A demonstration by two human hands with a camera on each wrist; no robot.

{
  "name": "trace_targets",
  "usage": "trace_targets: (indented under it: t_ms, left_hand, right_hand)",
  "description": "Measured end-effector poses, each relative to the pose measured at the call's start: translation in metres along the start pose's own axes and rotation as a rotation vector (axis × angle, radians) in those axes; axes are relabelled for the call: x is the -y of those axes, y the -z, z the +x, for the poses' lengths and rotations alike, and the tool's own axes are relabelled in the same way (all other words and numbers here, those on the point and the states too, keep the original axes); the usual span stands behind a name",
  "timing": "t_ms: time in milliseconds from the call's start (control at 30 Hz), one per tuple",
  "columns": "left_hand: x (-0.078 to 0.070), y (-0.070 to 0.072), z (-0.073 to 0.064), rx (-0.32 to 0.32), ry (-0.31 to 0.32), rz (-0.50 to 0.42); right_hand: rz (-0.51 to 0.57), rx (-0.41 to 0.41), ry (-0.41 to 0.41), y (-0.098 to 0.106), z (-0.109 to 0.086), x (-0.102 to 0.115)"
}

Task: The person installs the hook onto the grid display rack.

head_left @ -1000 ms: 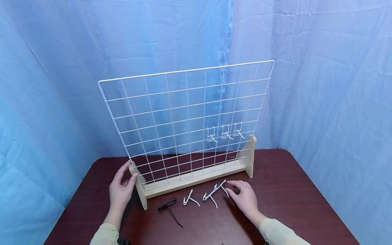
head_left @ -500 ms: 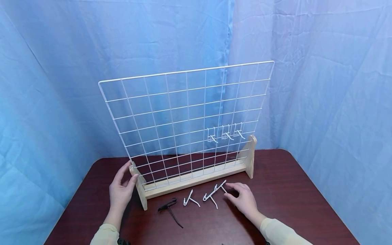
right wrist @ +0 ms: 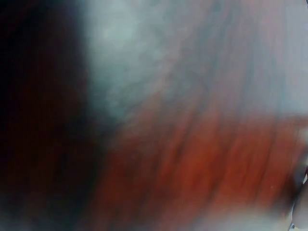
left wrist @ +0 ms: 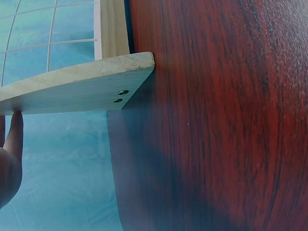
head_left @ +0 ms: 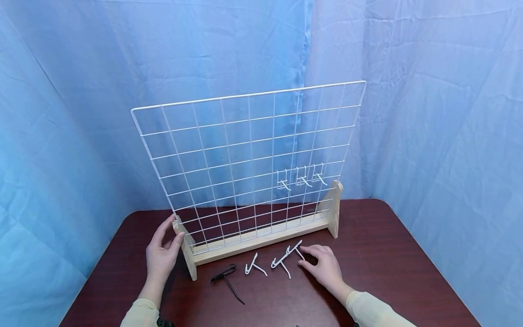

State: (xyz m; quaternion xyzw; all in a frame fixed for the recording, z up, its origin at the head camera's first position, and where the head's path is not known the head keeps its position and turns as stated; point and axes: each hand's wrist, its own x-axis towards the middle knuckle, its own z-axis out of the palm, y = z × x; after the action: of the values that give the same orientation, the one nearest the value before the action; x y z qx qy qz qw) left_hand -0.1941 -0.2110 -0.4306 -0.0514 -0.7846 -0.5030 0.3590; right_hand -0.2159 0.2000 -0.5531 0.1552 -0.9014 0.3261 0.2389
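White hooks (head_left: 304, 181), three, hang on the grid (head_left: 248, 95) beyond our left hand (head_left: 160, 255), gripping the stand (head_left: 188, 255), and our right hand (head_left: 325, 269), at the nearest of three loose hooks (head_left: 279, 261), whether pinching we cannot tell, a black hook (head_left: 224, 274) also left unhung between them.

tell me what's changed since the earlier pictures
Only a little: the right hand has shifted slightly toward the person beside the rightmost loose white hook, its thumb lower; whether it grips is unclear. The left hand still holds the wooden stand. The wire grid, its hung hooks and the black hook stayed put.
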Motion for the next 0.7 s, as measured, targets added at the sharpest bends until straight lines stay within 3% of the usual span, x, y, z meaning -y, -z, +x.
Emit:
trace_targets:
  t_ms: [700]
  left_hand:
    - [-0.0015, 0.0003, 0.0003, 0.009, 0.02, -0.003]
  right_hand:
    - [-0.058, 0.02, 0.022, -0.0034, -0.0019, -0.0086]
